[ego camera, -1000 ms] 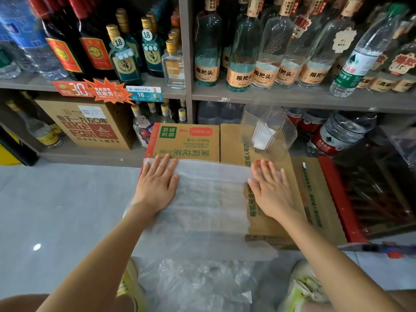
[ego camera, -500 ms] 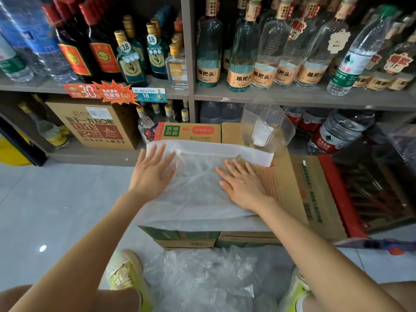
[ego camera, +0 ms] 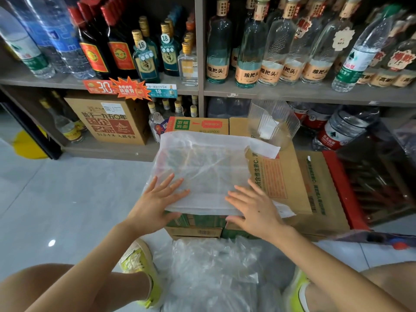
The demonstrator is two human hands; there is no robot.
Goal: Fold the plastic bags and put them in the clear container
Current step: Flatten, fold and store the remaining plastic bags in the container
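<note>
**While pressed flat on the carton tops: handling of a thin plastic bag**

Left hand (ego camera: 157,199) and right hand (ego camera: 256,210) apart, side by side on the near edge of the white translucent plastic bag (ego camera: 202,167). Fingers straight and splayed on top of the film, thumbs lower at the front lip of the cardboard cartons (ego camera: 281,176); impossible to tell whether tucked under the edge. Nothing pinched or gripped.

Bag spread across the carton tops, near edge apparently doubled into a narrow band, far right corner reaching toward the clear container (ego camera: 273,122). Container standing just behind on the brown carton, with what looks like folded white film inside.

Judged almost weightless, limp and slippery: likely to slide on cardboard, spring open at a crease and trap air. Best taken at the doubled near edge or at two corners, between thumb and fingertips, then held down under a flat palm while creasing. Avoid lifting by a single point, for fear of spoiling the fold. Hardly fragile, apart from tearing if snagged on a carton flap.

Below, between yellow-green shoes (ego camera: 139,266), a loose heap of further clear bags (ego camera: 213,273) on the grey tile floor (ego camera: 67,188). Beyond, shelves (ego camera: 292,93) of liquor and water bottles.
</note>
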